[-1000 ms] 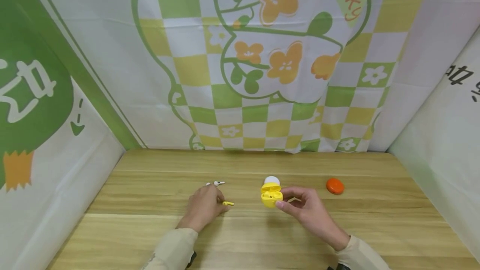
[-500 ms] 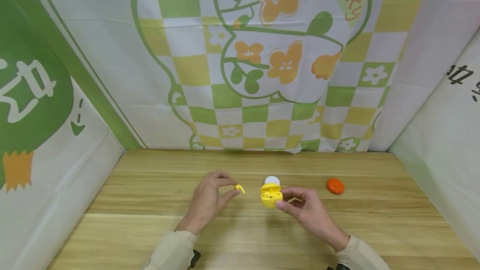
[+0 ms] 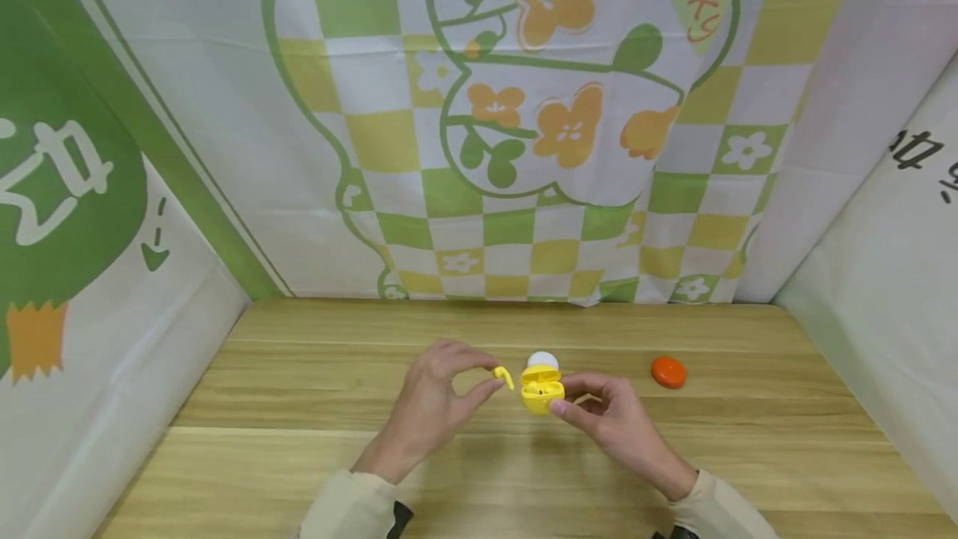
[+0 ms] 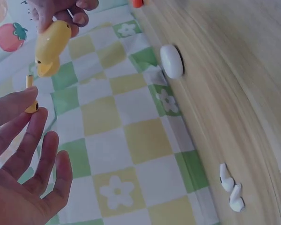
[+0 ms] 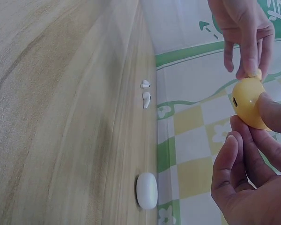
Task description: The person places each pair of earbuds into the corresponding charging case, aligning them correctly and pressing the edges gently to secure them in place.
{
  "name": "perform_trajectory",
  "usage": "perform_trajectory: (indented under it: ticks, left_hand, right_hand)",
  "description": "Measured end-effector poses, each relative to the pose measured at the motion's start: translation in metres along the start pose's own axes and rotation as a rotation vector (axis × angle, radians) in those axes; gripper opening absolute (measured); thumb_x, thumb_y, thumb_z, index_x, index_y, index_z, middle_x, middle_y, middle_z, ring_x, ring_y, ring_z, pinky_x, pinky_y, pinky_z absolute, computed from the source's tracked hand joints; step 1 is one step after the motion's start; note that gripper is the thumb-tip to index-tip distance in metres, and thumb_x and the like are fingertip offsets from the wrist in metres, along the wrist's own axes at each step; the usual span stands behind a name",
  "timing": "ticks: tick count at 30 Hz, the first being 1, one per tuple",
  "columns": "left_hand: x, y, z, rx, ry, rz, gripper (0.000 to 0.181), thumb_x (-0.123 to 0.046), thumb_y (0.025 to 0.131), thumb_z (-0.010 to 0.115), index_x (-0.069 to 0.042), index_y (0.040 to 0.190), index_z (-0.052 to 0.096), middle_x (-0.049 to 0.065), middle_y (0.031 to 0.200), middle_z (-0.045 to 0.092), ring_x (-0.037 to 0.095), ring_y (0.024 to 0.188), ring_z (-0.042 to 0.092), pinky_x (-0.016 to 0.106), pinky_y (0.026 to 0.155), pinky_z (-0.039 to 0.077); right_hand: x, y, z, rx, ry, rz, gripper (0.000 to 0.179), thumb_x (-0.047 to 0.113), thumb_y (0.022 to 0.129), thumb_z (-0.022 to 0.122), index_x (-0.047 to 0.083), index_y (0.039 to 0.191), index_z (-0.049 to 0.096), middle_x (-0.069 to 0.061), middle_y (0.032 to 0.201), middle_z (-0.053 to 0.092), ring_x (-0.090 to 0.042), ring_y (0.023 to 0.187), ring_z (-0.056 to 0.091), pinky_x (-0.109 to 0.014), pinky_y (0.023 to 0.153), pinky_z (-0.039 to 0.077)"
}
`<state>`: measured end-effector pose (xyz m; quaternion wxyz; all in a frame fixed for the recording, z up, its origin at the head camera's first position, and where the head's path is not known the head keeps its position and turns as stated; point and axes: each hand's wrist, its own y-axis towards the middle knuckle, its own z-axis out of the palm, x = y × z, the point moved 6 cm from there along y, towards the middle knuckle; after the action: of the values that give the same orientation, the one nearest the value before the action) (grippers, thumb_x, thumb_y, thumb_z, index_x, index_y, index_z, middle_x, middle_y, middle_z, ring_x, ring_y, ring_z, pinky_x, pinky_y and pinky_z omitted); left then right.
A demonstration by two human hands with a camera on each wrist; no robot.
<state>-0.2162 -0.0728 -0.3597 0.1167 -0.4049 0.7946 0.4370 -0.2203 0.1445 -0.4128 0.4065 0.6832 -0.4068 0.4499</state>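
My left hand pinches a yellow earbud between thumb and fingertips, its stem pointing toward the case. Just to the right, my right hand holds a yellow earbud case above the table, lid up. Something yellow, seemingly another earbud, sits inside the case. A small gap separates the held earbud from the case in the head view. From the left wrist, the earbud's stem shows above the thumb. In the right wrist view the case's back faces the camera, so its inside is hidden there.
A white earbud case lies on the wooden table behind the yellow one. Farther right is an orange round case. Two white earbuds lie on the table; the left hand hides them in the head view. Printed curtains enclose the table.
The left hand has lifted the yellow earbud off the table and carried it right, close to the yellow case. The right hand and case have stayed in place.
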Motion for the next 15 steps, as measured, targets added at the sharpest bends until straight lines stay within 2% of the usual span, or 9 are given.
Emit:
perform_trajectory:
  ticks: [8, 15]
  left_hand:
    - [-0.012, 0.002, 0.001, 0.015, -0.052, 0.076, 0.023, -0.009, 0.083, 0.085, -0.013, 0.104, 0.079, -0.004, 0.101, 0.074, 0.014, 0.098, 0.063, 0.036, 0.083, 0.055]
    - [-0.019, 0.004, 0.005, 0.006, -0.069, 0.119, 0.022, -0.005, 0.08, 0.086, -0.013, 0.099, 0.078, -0.003, 0.102, 0.075, 0.015, 0.099, 0.063, 0.036, 0.086, 0.054]
  right_hand:
    - [-0.002, 0.002, -0.001, -0.003, -0.022, 0.013, 0.024, 0.009, 0.093, 0.075, -0.003, 0.113, 0.072, -0.013, 0.101, 0.071, -0.017, 0.088, 0.068, -0.029, 0.074, 0.059]
    - [-0.003, 0.002, 0.0, 0.009, -0.033, 0.019, 0.025, 0.012, 0.093, 0.074, -0.002, 0.114, 0.072, -0.013, 0.103, 0.071, -0.018, 0.09, 0.068, -0.031, 0.076, 0.059]
